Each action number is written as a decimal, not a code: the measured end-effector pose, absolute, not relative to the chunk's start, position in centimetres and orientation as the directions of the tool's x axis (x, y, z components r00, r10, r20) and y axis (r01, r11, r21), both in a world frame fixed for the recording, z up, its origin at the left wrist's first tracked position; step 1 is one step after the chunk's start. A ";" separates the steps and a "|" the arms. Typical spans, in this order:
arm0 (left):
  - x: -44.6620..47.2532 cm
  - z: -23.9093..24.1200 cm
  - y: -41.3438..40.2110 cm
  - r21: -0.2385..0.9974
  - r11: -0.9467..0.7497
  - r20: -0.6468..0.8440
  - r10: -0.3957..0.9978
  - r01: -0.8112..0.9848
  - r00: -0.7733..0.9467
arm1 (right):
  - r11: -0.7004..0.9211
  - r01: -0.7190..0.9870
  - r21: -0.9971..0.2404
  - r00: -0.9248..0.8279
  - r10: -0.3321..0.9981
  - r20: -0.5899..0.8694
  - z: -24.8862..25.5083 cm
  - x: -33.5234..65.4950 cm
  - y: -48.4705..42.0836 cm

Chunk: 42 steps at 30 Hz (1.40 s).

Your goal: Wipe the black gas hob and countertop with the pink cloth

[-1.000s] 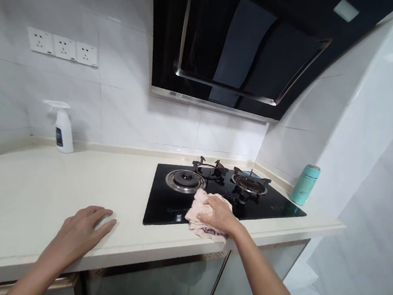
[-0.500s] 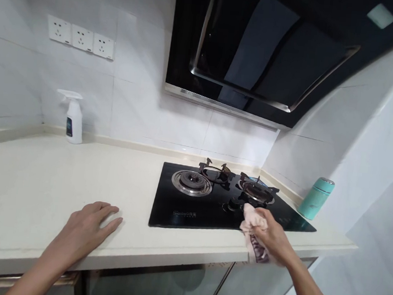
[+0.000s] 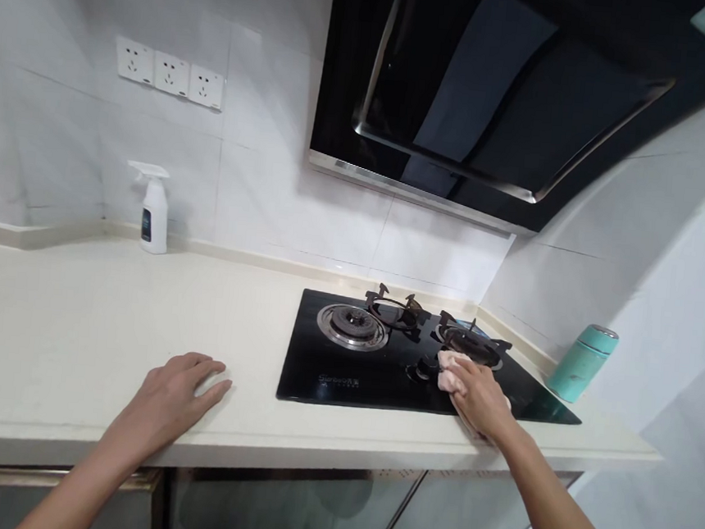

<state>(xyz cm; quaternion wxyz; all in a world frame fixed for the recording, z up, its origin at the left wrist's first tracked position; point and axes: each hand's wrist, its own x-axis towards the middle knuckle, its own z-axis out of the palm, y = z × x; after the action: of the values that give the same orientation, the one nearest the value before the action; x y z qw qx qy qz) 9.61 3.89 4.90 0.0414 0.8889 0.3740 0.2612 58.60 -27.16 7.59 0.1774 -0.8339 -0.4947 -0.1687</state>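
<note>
My right hand (image 3: 481, 398) is closed round a crumpled pale pink cloth (image 3: 451, 370), pressed on the black glass gas stove (image 3: 378, 394) just right of a control knob (image 3: 425, 368). Part of the cloth hangs below the palm, mostly hidden by the hand. My left hand (image 3: 177, 393) rests on the cream countertop (image 3: 249, 313) left of the stove, fingers apart, holding nothing. On the stove, the left burner (image 3: 353, 324) is bare, and its black pan support (image 3: 394, 313) sits shifted behind and to the right. The right burner (image 3: 469, 345) has its support over it.
A white spray bottle (image 3: 156, 218) stands by the back wall at left, below several sockets (image 3: 172, 74). At the right end is a turquoise flask (image 3: 584, 363). A black range hood (image 3: 497, 88) overhangs the stove. Cabinet doors (image 3: 281, 513) lie under the counter edge.
My right hand has moved the cloth from the stove's front edge up onto the glass, nearer the right burner. My left hand stays on the counter. The view has shifted slightly left.
</note>
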 end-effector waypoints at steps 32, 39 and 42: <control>9.8 4.7 4.3 0.316 -0.699 0.419 0.709 0.641 0.567 | -0.649 0.724 -0.234 0.690 0.684 0.237 10.8 57.6 -19.2; 9.7 4.6 4.0 0.303 -0.717 0.452 0.688 0.627 0.567 | -0.691 0.681 -0.243 0.729 0.603 0.325 8.7 54.7 -21.7; 9.7 4.7 3.8 0.291 -0.726 0.461 0.677 0.623 0.574 | -0.711 0.656 -0.252 0.749 0.575 0.329 8.4 54.1 -23.0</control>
<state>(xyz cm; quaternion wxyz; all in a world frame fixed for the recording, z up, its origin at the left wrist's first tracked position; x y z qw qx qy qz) 9.68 3.84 4.74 0.0484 0.8858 0.3668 0.2801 54.11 -22.98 8.38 0.1791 -0.9179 -0.3353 -0.1140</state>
